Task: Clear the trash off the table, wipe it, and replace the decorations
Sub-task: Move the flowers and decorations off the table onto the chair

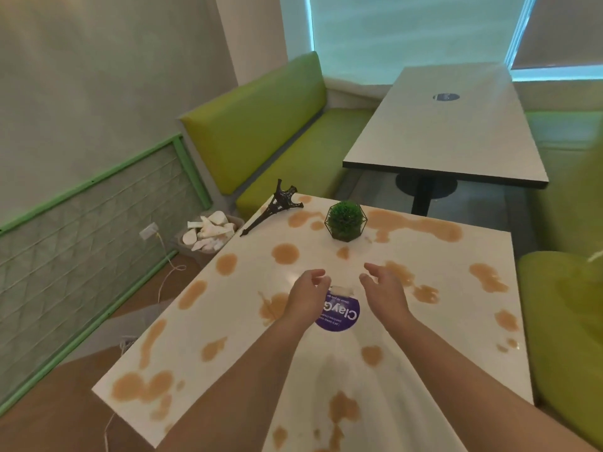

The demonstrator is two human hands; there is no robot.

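A white table (254, 324) carries many brown spill stains (285, 253). A small green plant in a black wire frame (345, 221) stands near its far edge. A dark Eiffel Tower model (273, 207) lies tipped over at the far left corner. My left hand (306, 296) and my right hand (385, 288) hover side by side above the table's middle, fingers relaxed and loosely curved, holding nothing. Between them lies a round purple sticker (341, 316) with a small clear scrap (342, 290) at its far edge.
A bin full of white crumpled trash (208, 234) sits on the floor left of the table. Green benches (277, 132) line the wall, and a green seat (564, 314) stands at the right. A second white table (453, 125) stands farther back. A cord (168, 272) trails across the floor.
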